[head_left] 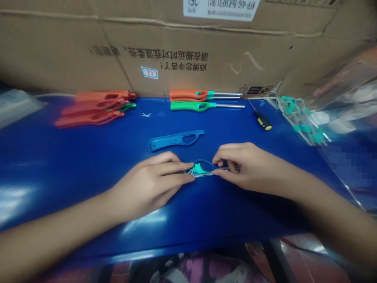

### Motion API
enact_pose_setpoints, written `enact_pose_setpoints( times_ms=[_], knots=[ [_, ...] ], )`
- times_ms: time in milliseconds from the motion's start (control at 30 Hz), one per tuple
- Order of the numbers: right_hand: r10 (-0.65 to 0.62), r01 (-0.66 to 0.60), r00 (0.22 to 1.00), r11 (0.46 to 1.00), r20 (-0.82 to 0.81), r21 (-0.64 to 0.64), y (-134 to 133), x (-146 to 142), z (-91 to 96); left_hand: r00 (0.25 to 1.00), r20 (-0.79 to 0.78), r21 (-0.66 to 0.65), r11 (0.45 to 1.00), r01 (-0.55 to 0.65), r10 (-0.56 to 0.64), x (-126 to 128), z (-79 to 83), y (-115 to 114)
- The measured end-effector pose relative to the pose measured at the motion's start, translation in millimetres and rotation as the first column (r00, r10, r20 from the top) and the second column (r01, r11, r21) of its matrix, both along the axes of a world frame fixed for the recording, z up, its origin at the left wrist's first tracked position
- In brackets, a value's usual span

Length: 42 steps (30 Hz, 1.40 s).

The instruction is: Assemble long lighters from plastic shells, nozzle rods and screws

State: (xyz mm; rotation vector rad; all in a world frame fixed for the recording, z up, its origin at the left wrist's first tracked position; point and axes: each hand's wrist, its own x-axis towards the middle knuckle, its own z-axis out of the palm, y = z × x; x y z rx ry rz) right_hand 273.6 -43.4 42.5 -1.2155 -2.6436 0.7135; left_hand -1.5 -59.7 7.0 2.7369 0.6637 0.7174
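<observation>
In the head view, a blue lighter half-shell (208,161) lies on the table between my hands, with a teal trigger (200,169) and thin pale wires inside. My left hand (156,181) grips its handle end; the fingertips press beside the trigger and cover most of the handle. My right hand (247,167) pinches the nozzle end, where a short stretch of metal tube (226,169) shows between thumb and fingers. The matching blue half-shell (167,142) rests just beyond my left hand, its hollow inside facing up.
Behind stands a cardboard box (118,31). Along it lie red-orange shells (91,118), an orange lighter (185,94), a green lighter (187,106) and a black-yellow screwdriver (262,120). Metal tubes with teal parts (303,127) are heaped at right. A plastic bag (17,106) sits far left.
</observation>
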Motion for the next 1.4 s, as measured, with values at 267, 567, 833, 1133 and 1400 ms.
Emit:
enact_pose_setpoints(
  times_ms=[267, 567, 833, 1133, 1400],
  knots=[
    [0.023, -0.022, 1.000, 0.998, -0.011, 0.066, 1.5, 0.0, -3.1, 1.000, -0.019, -0.002, 1.000, -0.022, 0.022, 0.8, -1.7, 1.3],
    [0.030, -0.029, 1.000, 0.997, -0.008, 0.070, 1.2, -0.6, -4.5, 0.999, -0.038, 0.008, 1.000, -0.027, 0.027, 0.9, -1.4, 1.8],
    [0.029, -0.028, 0.999, 0.998, -0.029, 0.049, 1.6, 1.4, -4.5, 1.000, 0.006, 0.015, 0.999, -0.029, 0.029, 0.7, -3.2, 2.7],
    [0.006, -0.005, 0.999, 1.000, -0.043, 0.021, 2.5, -0.8, -4.5, 0.997, 0.034, -0.028, 0.997, -0.066, 0.067, 2.6, -1.8, 1.5],
    [-0.015, 0.016, 0.999, 1.000, -0.041, 0.005, 2.2, -2.1, -2.7, 0.997, 0.033, -0.052, 0.997, -0.064, 0.066, 3.1, -1.6, 1.0]
  ],
)
